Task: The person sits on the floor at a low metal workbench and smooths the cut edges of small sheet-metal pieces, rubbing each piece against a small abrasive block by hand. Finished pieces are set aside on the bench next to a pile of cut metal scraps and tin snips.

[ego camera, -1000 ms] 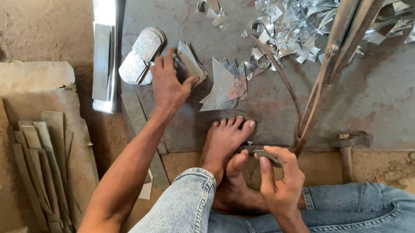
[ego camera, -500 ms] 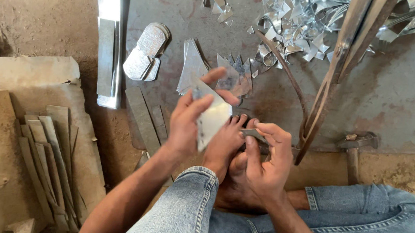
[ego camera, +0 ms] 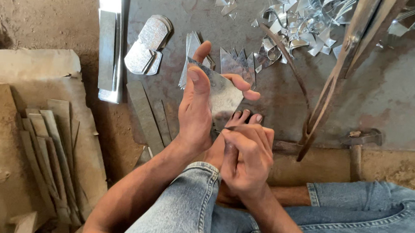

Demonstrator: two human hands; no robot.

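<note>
Dirt floor, grey metal sheet w/ offcuts | L hand grips tin piece | R hand clenched on small tool

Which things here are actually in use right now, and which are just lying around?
In use:
left hand holding a cut metal sheet piece
right hand gripping a small thin tool; its kind is unclear

Lying about:
pile of shiny metal scraps
stack of rounded metal pieces
hammer
metal strips

shiny cut metal sheet piece, held tilted above the foot.
</note>
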